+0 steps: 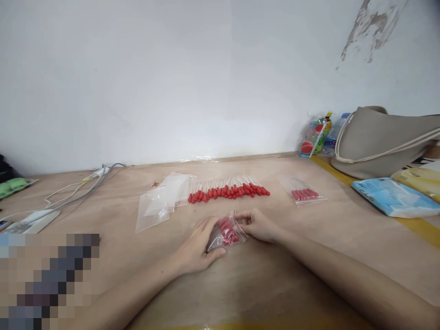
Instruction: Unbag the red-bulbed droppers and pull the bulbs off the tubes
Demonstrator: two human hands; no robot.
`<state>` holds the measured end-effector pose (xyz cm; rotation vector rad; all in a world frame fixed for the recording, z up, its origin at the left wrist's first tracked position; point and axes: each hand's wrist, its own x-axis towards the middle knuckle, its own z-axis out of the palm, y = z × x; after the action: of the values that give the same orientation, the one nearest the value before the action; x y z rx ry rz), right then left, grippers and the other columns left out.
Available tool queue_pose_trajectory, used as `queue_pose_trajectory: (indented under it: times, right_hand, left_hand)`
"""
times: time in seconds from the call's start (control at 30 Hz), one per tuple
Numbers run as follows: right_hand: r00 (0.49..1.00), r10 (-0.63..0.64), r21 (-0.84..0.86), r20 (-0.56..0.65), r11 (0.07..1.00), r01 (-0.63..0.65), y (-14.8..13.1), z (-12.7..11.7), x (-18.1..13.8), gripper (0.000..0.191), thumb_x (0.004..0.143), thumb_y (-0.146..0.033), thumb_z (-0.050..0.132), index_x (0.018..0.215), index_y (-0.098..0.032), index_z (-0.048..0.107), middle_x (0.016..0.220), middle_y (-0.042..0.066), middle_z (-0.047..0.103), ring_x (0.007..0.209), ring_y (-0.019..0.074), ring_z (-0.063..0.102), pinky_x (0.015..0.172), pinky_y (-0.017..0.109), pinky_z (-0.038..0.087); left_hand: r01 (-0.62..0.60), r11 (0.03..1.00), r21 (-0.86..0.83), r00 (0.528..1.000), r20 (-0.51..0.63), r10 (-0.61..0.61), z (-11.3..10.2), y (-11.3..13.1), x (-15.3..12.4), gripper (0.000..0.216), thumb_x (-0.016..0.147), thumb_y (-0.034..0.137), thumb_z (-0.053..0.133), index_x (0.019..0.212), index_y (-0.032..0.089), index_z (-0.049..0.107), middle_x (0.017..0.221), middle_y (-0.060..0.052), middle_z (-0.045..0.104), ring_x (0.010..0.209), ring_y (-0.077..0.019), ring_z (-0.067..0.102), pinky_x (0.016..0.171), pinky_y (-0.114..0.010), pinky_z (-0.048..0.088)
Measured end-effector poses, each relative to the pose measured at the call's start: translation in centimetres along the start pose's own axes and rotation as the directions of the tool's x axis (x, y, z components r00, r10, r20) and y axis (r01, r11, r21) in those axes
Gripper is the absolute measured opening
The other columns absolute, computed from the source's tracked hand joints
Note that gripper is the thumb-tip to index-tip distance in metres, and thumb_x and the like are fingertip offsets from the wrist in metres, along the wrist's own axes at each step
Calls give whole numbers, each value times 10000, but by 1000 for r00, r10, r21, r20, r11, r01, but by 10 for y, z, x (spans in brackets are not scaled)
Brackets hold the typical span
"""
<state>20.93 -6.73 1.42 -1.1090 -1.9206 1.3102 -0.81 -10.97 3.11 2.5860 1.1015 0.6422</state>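
Note:
A small clear zip bag (228, 231) with red-tipped sticks inside lies between my hands, low over the table. Curved around the bag's left side, my left hand (202, 243) holds it with the thumb along the near edge. The fingers of my right hand (256, 224) pinch the zip edge on the right. Just beyond is a row of loose red-tipped white sticks (228, 190), heads toward me. Flat clear bags (153, 208) overlap to the left of the row. On the right lies another zip bag (304, 192) holding several red-tipped sticks.
Cables (82, 188) and a white power strip (37, 220) lie at the left. A blue packet (395, 197), a grey drawstring bag (385, 142) and bottles (316, 135) stand or lie at the right. A white wall (206, 82) rises behind the table (220, 293).

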Motion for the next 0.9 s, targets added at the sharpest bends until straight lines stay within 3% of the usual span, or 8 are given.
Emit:
queue_pose_trajectory:
  times: [0.1, 0.17, 0.37, 0.53, 0.7, 0.9]
  right_hand:
    - [997, -7, 13, 72, 1000, 6, 2, -2, 3, 241, 635, -354, 675, 773, -158, 645, 470, -86, 307, 442, 44, 238, 419, 195, 168]
    - [995, 1, 65, 103, 998, -8, 4, -2, 6, 299, 575, -367, 726, 764, -157, 627, 488, -88, 355, 447, 44, 277, 422, 191, 199]
    - [997, 80, 274, 14, 958, -80, 6, 1, 6, 522, 421, -320, 816, 819, -166, 516, 615, -59, 549, 502, 77, 466, 472, 198, 361]
    - [999, 13, 366, 38, 930, -26, 5, 7, 5, 568, 503, -358, 787, 942, -177, 475, 752, -17, 619, 528, 83, 528, 485, 204, 406]
    - [997, -70, 390, 37, 919, 50, 3, 11, 6, 342, 615, -402, 714, 794, -150, 568, 757, 6, 626, 714, 117, 581, 636, 231, 455]
    - [993, 95, 363, -63, 929, -66, 7, -13, 3, 408, 594, -388, 733, 885, -154, 567, 674, -26, 591, 529, 79, 536, 495, 214, 441]
  left_hand:
    - [49, 997, -54, 999, -4, -49, 8, -10, -8, 585, 792, 335, 549, 1290, 185, 281, 1261, -135, 460, 1145, -253, 450, 940, -440, 395]
    - [72, 991, -113, 997, -5, -73, 12, -16, -5, 602, 791, 327, 554, 1302, 192, 266, 1246, -129, 480, 1133, -249, 464, 934, -442, 399]
    - [72, 974, -217, 997, -15, -77, 13, -18, 5, 582, 778, 303, 578, 1287, 198, 315, 1221, -106, 505, 1103, -222, 496, 923, -390, 426]
    - [76, 980, -184, 996, -39, -84, 11, -14, 4, 534, 788, 305, 567, 1266, 205, 348, 1201, -89, 533, 1079, -205, 520, 899, -365, 448]
    - [56, 992, -115, 998, -26, -59, 8, -15, 6, 480, 795, 312, 559, 1235, 203, 400, 1201, -90, 538, 1082, -207, 519, 912, -374, 439]
    - [24, 998, -60, 1000, 7, -23, 2, -23, 5, 449, 803, 337, 546, 1217, 203, 438, 1223, -95, 524, 1113, -221, 498, 940, -407, 413]
